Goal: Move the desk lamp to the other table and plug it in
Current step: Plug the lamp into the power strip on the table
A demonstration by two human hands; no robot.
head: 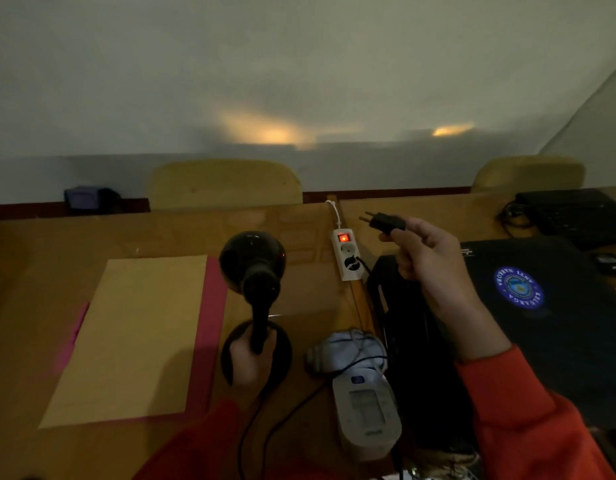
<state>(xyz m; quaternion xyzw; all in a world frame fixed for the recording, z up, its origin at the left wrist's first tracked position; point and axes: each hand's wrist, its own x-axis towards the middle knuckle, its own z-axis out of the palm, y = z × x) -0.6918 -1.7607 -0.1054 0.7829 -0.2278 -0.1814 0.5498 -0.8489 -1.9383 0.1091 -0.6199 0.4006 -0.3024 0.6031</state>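
A black desk lamp (252, 263) stands on the left wooden table (40, 244), its shade dark and unlit. My left hand (251, 362) grips the lamp's stem just above its round base. My right hand (427, 261) holds the lamp's black plug (382, 220) in the air, prongs pointing left, a little to the right of and above a white power strip (346, 256). The strip's red switch glows; its near socket holds another black plug, and the far socket is free. The lamp's black cord (265, 431) trails toward me.
A tan envelope (133, 337) on a pink folder (216, 306) lies left of the lamp. A white blood pressure monitor (367, 414) and its grey cuff (344, 351) sit near the seam. A black laptop (548, 306), bag and keyboard (576, 213) cover the right table. Two chairs stand behind.
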